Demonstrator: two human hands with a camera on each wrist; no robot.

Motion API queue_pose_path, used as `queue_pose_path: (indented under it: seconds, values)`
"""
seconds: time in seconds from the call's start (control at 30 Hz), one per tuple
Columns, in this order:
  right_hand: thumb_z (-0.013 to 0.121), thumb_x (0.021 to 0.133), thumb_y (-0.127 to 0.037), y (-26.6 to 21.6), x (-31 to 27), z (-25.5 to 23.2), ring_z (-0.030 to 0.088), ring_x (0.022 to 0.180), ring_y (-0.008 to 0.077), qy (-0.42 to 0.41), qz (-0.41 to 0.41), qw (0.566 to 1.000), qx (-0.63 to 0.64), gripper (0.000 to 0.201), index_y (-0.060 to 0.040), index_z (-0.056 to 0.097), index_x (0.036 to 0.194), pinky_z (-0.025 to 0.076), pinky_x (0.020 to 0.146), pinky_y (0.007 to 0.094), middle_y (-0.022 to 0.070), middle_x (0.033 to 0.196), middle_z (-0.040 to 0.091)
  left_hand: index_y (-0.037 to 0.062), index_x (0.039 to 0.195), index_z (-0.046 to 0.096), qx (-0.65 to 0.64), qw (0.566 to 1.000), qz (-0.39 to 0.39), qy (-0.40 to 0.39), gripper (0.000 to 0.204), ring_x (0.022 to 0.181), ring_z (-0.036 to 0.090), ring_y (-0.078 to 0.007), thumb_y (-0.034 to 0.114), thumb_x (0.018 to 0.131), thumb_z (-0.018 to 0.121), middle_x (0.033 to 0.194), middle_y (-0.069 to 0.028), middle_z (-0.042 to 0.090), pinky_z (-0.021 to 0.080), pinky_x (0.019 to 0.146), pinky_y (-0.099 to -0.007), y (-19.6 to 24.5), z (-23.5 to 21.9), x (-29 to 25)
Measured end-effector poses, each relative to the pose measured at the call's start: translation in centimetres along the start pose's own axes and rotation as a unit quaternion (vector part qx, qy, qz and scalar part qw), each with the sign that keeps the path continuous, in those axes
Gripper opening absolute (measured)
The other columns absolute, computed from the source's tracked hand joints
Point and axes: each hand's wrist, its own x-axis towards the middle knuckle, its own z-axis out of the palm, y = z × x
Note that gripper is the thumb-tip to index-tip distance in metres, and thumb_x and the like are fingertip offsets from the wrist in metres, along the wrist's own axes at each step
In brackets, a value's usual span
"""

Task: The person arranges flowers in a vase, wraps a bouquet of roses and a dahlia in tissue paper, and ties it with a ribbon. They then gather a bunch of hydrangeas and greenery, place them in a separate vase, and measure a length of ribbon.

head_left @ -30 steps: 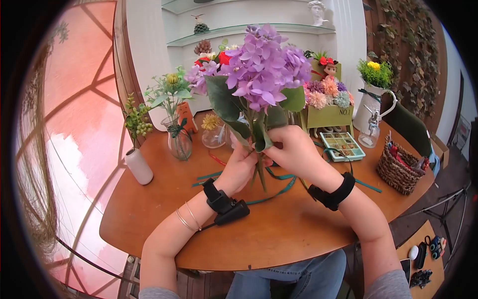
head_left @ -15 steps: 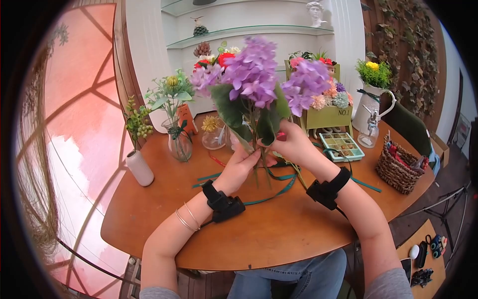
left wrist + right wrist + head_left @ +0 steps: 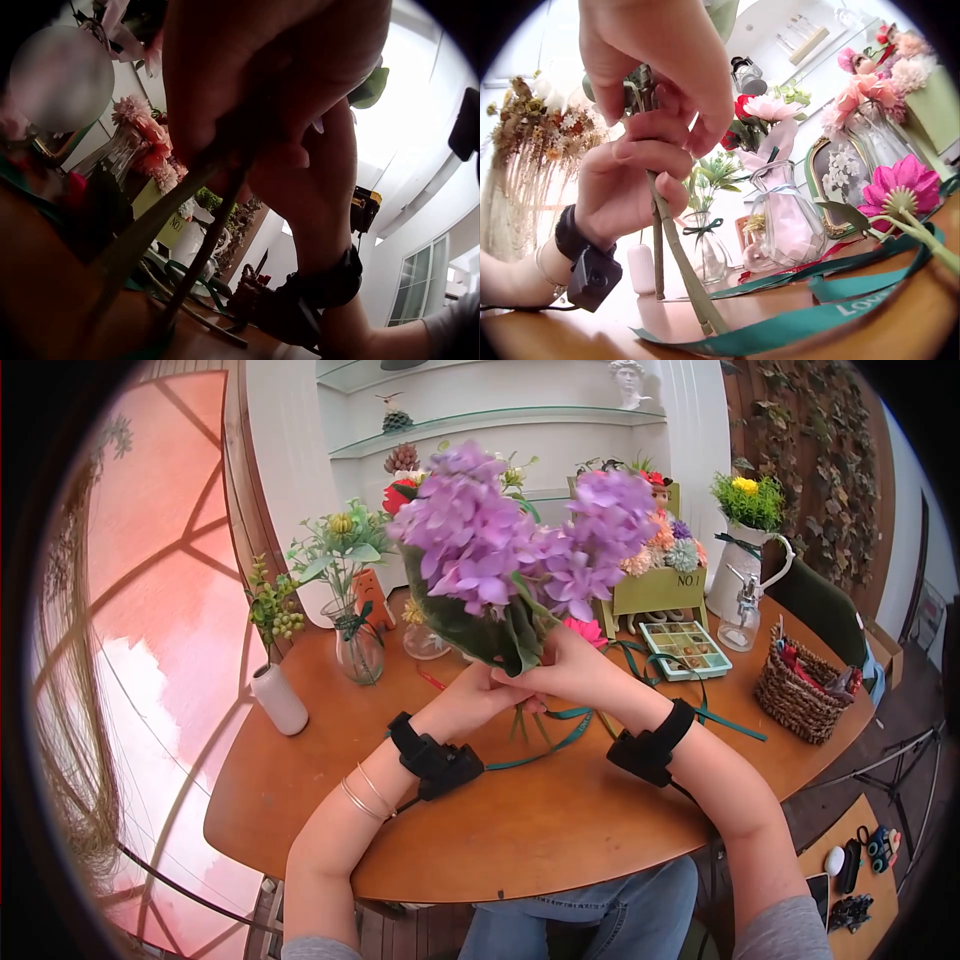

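Observation:
Purple artificial flowers [image 3: 465, 535] with broad green leaves [image 3: 480, 625] rise above both hands in the head view. My left hand [image 3: 470, 698] grips their stems [image 3: 682, 262] below the leaves, fingers curled round them in the right wrist view. Just above and against it, my right hand [image 3: 585, 672] pinches the stems near the leaves. Two green stem ends hang below the hands, over the table. A pink flower [image 3: 904, 191] with a green stem lies behind the right hand, beside a green ribbon [image 3: 780, 334] with white lettering.
On the wooden table [image 3: 430, 860] stand a white vase [image 3: 280, 700] and a glass vase [image 3: 358, 650] at left. A compartment box [image 3: 685, 650], a glass spray bottle [image 3: 740, 620] and a wicker basket [image 3: 805, 685] are at right. A green flower box [image 3: 655, 592] stands behind.
The purple flower heads, close together at first, have spread apart, one cluster now to the right. The bunch leans toward me, and the right hand has come down close to the left.

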Motion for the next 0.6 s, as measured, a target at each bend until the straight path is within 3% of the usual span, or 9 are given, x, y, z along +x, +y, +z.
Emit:
queue_pose_path:
  seconds: [0.07, 0.13, 0.27, 0.33, 0.4, 0.43, 0.5, 0.57, 0.6]
  values:
    - [0.064, 0.073, -0.021, -0.5, -0.2, 0.2, 0.053, 0.047, 0.0115, -0.023, -0.056, 0.998, 0.017, 0.033, 0.0025, 0.052, 0.092, 0.041, 0.043, 0.0214, 0.0074, 0.071, 0.058, 0.0014, 0.103, 0.047, 0.01, 1.0, -0.008, -0.012, 0.02, 0.085, 0.054, -0.0136, 0.01, 0.085, 0.046, 0.098, -0.0076, 0.054, 0.044, 0.075, -0.0275, 0.9, 0.0, -0.1]
    - [0.062, 0.073, -0.019, -1.2, -0.5, 0.2, 0.054, 0.048, 0.0116, 0.004, -0.028, 1.0, -0.009, 0.028, 0.0029, 0.053, 0.088, 0.042, 0.042, 0.0223, 0.0074, 0.07, 0.057, 0.0015, 0.106, 0.046, 0.02, 0.999, -0.016, -0.025, 0.022, 0.087, 0.054, -0.0141, 0.011, 0.086, 0.046, 0.1, -0.008, 0.054, 0.044, 0.077, -0.0277, 1.2, 0.1, -0.1]
    - [0.059, 0.074, -0.019, -1.0, -0.3, -0.2, 0.055, 0.057, 0.0095, 0.058, -0.024, 0.998, 0.029, 0.023, 0.0019, 0.056, 0.084, 0.042, 0.043, 0.0227, 0.0059, 0.071, 0.057, 0.0023, 0.112, 0.043, -0.061, 0.996, -0.03, 0.051, 0.027, 0.093, 0.054, -0.0174, 0.012, 0.087, 0.043, 0.102, -0.0085, 0.053, 0.045, 0.08, -0.0302, 2.0, 1.0, -0.2]
    - [0.056, 0.074, -0.014, -1.1, -0.3, -0.1, 0.054, 0.061, 0.0079, 0.068, -0.057, 0.99, 0.107, 0.02, 0.002, 0.056, 0.085, 0.041, 0.045, 0.0222, 0.0046, 0.073, 0.057, 0.0021, 0.112, 0.043, -0.136, 0.985, -0.028, 0.099, 0.026, 0.093, 0.054, -0.0189, 0.012, 0.088, 0.042, 0.102, -0.0088, 0.053, 0.046, 0.079, -0.0303, 1.9, 0.7, -0.1]
    - [0.052, 0.073, -0.007, 0.7, 0.9, -0.9, 0.053, 0.059, 0.009, 0.148, -0.181, 0.972, 0.008, 0.016, 0.0022, 0.056, 0.085, 0.042, 0.048, 0.0227, 0.0061, 0.074, 0.057, 0.002, 0.113, 0.041, -0.065, 0.991, -0.032, 0.113, 0.026, 0.095, 0.054, -0.0206, 0.01, 0.088, 0.039, 0.103, -0.0093, 0.052, 0.047, 0.08, -0.0308, 1.1, -0.4, 0.3]
    - [0.049, 0.071, -0.004, 1.6, 1.3, -1.6, 0.054, 0.065, 0.0118, 0.155, -0.058, 0.986, 0.032, 0.017, 0.0023, 0.056, 0.086, 0.044, 0.057, 0.0258, 0.0069, 0.075, 0.058, 0.002, 0.113, 0.041, -0.065, 0.991, -0.032, 0.113, 0.026, 0.095, 0.054, -0.0206, 0.01, 0.088, 0.039, 0.103, -0.0093, 0.052, 0.047, 0.08, -0.0308, 1.1, -0.3, 0.4]
    - [0.05, 0.07, -0.005, 0.2, 0.6, -1.0, 0.055, 0.067, 0.0151, 0.168, -0.105, 0.98, -0.001, 0.018, 0.0023, 0.056, 0.086, 0.044, 0.06, 0.028, 0.0087, 0.076, 0.058, 0.0018, 0.112, 0.041, -0.065, 0.978, -0.027, 0.198, 0.026, 0.093, 0.054, -0.0188, 0.009, 0.088, 0.04, 0.102, -0.0101, 0.052, 0.047, 0.076, -0.0283, 1.5, 0.4, 0.3]
    - [0.05, 0.068, -0.005, 2.1, 1.1, 0.0, 0.056, 0.074, 0.0247, 0.211, -0.174, 0.956, -0.106, 0.019, 0.0033, 0.054, 0.085, 0.043, 0.067, 0.0326, 0.0133, 0.074, 0.059, 0.0022, 0.111, 0.042, -0.029, 0.978, -0.037, 0.203, 0.025, 0.092, 0.054, -0.0182, 0.01, 0.087, 0.042, 0.101, -0.0094, 0.052, 0.048, 0.076, -0.0293, 0.1, 0.0, 0.7]
    - [0.047, 0.07, -0.006, 1.2, 0.7, 0.0, 0.055, 0.08, 0.0327, 0.178, -0.122, 0.974, -0.068, 0.024, 0.0036, 0.05, 0.091, 0.043, 0.072, 0.036, 0.02, 0.082, 0.056, 0.0027, 0.109, 0.043, 0.009, 0.977, -0.048, 0.206, 0.025, 0.092, 0.054, -0.0175, 0.01, 0.086, 0.045, 0.1, -0.0086, 0.052, 0.049, 0.076, -0.0303, -0.5, -0.1, 0.9]
